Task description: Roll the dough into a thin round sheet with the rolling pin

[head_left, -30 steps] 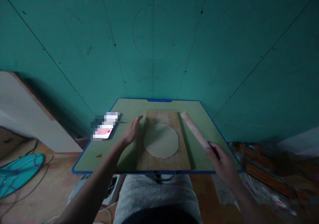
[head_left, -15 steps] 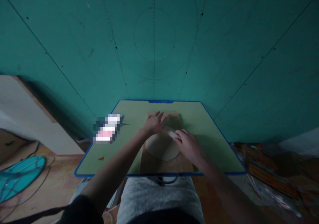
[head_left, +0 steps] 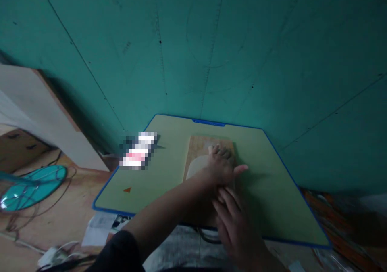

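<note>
My left hand (head_left: 222,167) lies palm down over a pale, round, flat sheet of dough (head_left: 196,168) on a wooden board (head_left: 195,143). Its fingers point away from me, and the thumb sticks out to the right past the board. Just nearer to me is my right hand (head_left: 232,211), fingers stretched forward and tips against or just under the left wrist. No rod shows between the hands; whatever lies beneath the left palm is hidden. The forearms cover the near part of dough and board.
The board rests on a pale green tabletop (head_left: 145,187) with a blue rim. A pixelated upright object (head_left: 139,151) stands at its left edge, near a small orange triangle (head_left: 127,190). Behind rises a green wall (head_left: 181,70). Cables and a turquoise round base (head_left: 36,187) lie on the floor.
My left hand has moved right across the dough, and my right hand has come nearer to me, below it. The pale rod between them has gone from sight. The view has turned left and tilted.
</note>
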The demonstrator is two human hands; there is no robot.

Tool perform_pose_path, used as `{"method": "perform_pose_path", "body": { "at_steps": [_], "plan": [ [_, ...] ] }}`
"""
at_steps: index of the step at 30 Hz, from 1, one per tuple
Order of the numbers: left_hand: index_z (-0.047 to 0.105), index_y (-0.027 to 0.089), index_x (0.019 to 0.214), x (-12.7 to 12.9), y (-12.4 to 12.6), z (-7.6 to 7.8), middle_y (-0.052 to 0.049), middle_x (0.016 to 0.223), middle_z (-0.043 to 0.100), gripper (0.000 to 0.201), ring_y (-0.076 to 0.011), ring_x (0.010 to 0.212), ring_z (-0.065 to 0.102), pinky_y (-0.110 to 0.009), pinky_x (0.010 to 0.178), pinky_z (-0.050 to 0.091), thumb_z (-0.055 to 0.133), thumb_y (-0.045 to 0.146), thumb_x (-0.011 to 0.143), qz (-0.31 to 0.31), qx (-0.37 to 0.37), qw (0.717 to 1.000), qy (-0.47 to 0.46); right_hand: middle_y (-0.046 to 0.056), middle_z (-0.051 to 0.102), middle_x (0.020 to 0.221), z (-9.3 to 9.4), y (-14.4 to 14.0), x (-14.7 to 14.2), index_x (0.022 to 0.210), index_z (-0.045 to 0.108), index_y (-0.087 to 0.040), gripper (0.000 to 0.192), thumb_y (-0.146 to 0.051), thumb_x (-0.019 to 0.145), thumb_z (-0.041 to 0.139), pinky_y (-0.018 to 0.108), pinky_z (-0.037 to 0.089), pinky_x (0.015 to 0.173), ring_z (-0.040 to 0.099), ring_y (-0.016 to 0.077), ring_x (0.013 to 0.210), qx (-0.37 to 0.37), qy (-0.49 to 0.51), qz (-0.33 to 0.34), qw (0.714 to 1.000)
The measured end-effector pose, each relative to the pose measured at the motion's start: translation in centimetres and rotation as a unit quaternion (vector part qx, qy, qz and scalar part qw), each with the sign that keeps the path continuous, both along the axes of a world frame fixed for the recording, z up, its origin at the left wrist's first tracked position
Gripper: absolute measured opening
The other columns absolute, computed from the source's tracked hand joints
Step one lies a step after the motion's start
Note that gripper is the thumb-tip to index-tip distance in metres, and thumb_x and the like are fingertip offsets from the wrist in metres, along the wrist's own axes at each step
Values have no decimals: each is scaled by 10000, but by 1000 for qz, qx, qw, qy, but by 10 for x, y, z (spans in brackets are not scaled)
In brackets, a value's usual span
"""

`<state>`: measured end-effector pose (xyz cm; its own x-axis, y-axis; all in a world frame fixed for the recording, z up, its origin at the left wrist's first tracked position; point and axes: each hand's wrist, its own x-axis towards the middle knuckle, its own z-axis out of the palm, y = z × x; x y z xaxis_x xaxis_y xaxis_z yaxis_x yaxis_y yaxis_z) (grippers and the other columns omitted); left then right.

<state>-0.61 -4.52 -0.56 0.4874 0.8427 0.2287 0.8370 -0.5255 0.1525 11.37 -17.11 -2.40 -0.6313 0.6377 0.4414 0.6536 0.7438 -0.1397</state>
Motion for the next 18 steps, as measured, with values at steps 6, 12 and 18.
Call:
{"method": "perform_pose_path", "body": {
  "at_steps": [6,12,18],
  "plan": [
    [588,120,1346,-41,-4,-12,-162,1442,560,518,-335,1428,405,-477,1180,285,383,481,1034,-27,34,999,8,135,625,1253,10,-10,-42,1180,651,-180,331,-196,870,536,461,455,1046,487,310,1258,-72,-12,81,994],
    [378,158,1531,-119,-19,-18,-144,1644,278,531,-321,1529,205,-508,1204,258,319,342,1037,44,-81,996,-5,77,645,990,33,-8,-116,993,667,-200,182,-295,862,584,414,495,869,541,256,972,-155,-14,187,970],
    [536,78,1399,-98,-16,-13,-208,1552,429,495,-332,1501,287,-504,1205,265,339,315,1012,19,-68,997,5,105,679,1090,16,-4,-102,1117,676,-170,276,-239,872,570,444,474,991,564,258,1052,-134,22,173,975]
  ]
}}
